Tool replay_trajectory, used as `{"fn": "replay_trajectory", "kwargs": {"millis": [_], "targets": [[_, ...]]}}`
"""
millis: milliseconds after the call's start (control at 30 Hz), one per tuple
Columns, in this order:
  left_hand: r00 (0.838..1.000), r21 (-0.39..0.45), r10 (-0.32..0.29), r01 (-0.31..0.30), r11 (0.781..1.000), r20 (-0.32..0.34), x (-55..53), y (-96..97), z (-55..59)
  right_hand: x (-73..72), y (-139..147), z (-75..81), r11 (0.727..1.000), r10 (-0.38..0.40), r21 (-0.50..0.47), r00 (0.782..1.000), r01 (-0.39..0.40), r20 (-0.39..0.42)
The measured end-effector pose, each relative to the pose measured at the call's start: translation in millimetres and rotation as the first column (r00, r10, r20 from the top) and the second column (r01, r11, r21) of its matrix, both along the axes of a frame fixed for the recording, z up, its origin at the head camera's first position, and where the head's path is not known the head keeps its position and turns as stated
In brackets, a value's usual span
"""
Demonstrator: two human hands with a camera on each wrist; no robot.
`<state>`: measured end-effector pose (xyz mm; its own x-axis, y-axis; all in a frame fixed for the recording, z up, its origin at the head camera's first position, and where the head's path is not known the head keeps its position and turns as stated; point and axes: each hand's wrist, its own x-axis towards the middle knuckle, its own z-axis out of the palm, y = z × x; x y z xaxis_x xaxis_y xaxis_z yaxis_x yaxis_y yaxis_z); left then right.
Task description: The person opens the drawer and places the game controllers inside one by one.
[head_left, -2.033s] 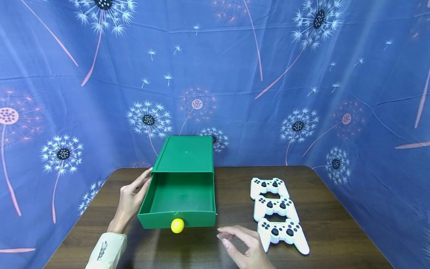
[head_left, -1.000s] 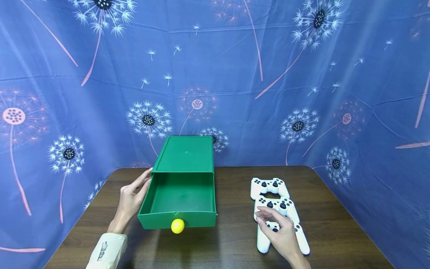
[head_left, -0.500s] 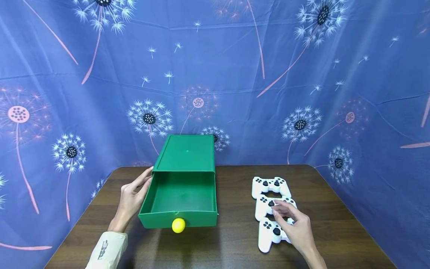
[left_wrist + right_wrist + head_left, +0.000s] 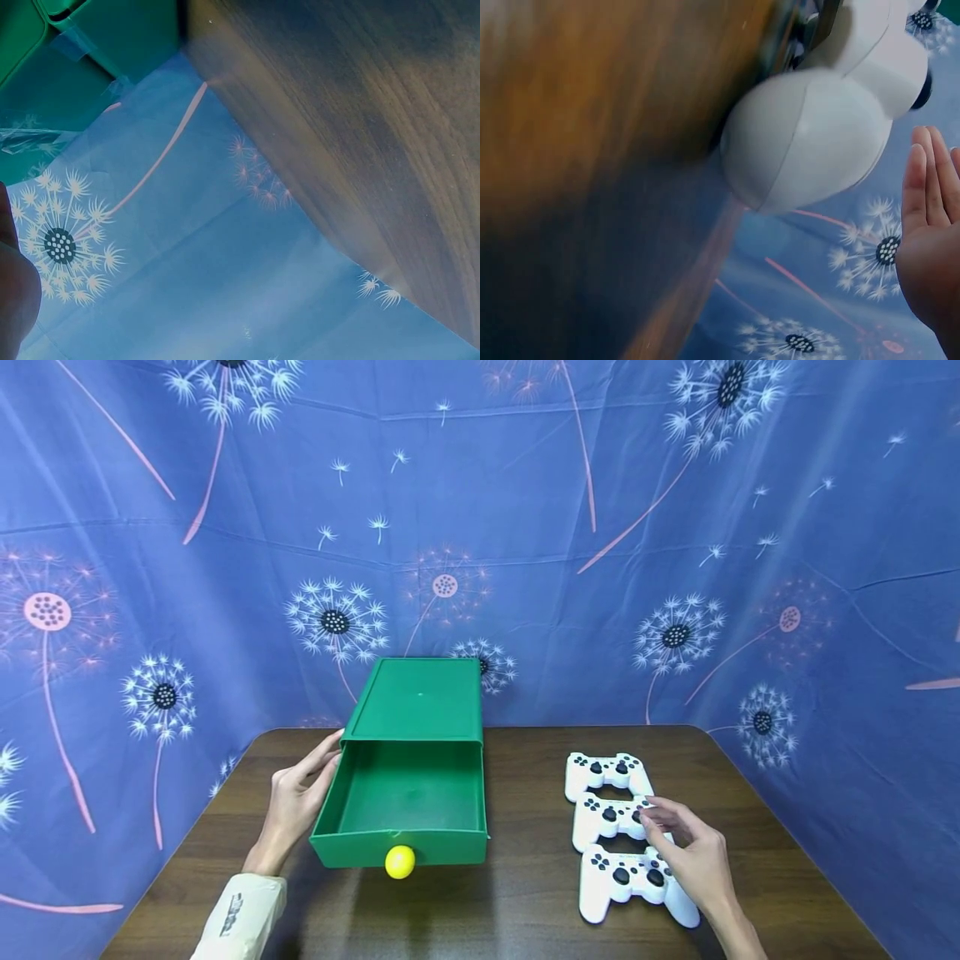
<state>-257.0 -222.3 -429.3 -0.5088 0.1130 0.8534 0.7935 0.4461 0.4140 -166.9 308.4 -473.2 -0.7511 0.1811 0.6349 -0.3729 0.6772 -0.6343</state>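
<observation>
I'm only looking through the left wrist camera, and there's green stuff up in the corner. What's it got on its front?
Observer: It's a green box, and its drawer has a round yellow knob on the front.
Operator: Cool! Are there any toys on the table?
Observer: Yes, three white game controllers, to the right of the box.
Operator: Where's the other hand?
Observer: In the head view, the right hand covers part of the right side of the middle and nearest controllers.
</observation>
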Motion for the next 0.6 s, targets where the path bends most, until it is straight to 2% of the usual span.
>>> {"fn": "replay_trajectory", "kwargs": {"millis": [133,233,600], "targets": [[1.0,-0.007,0.015,-0.015,1.0,0.023,-0.2,-1.0,1.1,-5.3,8,0.1,1.0,0.005,0.014,1.0,-0.005,-0.029],[1.0,-0.011,0.02,-0.02,1.0,0.006,-1.0,-1.0,2.2,-9.7,13,-0.8,0.999,0.008,0.035,0.999,-0.007,-0.044],[0.999,-0.019,0.025,-0.026,0.999,-0.033,-2.3,-0.1,0.9,-21.8,31,-7.1,0.993,-0.065,0.099,0.997,0.061,0.038]]}}
